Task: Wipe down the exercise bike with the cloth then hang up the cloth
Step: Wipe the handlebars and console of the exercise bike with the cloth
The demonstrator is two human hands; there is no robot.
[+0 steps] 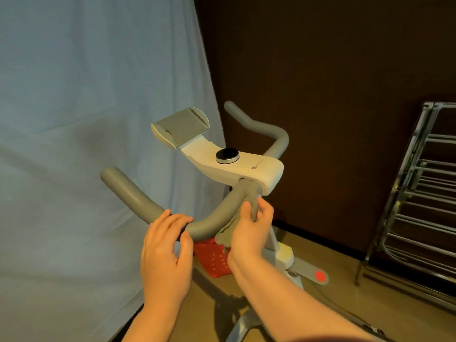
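Gripping the near grey handlebar (138, 193) with curled fingers is the left hand (165, 250), while the right hand (249, 233) pinches the grey cloth (251, 206) draped over that same bar, right below the exercise bike's (246, 166) white console. Blue sheet (86, 119) hangs at 9 o'clock, dark wall behind, metal drying rack (419, 193) at 3 o'clock, brown floor (333, 255) underneath. Console logo's too blurry to read.
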